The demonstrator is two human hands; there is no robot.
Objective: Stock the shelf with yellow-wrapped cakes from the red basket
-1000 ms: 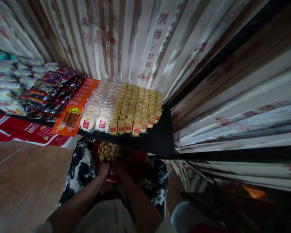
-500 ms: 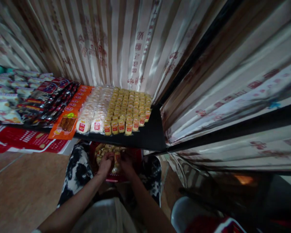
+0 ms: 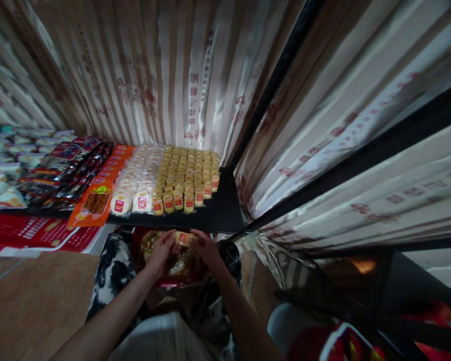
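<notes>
Between my two hands is a small yellow wrapped snack pack [image 3: 182, 238] with a red and white label. My left hand [image 3: 164, 250] is closed on its left end, and my right hand [image 3: 204, 246] grips its right end. Right below them, a red bag [image 3: 173, 284] lies open on my lap, with more yellow wrapped packs [image 3: 180, 263] inside. On the black shelf [image 3: 225, 200] in front, yellow packs [image 3: 188, 175] of the same look stand in tight rows.
Left of the rows are white round wrapped packs [image 3: 143, 200], an orange packet [image 3: 92, 203], dark packets [image 3: 67, 170] and white packets [image 3: 3, 175]. Striped curtains [image 3: 195, 60] hang behind and to the right. A red bag [image 3: 346, 346] sits at lower right.
The snack pack has risen from inside the bag and turned from upright to sideways between both hands. My view has shifted slightly to the right.
</notes>
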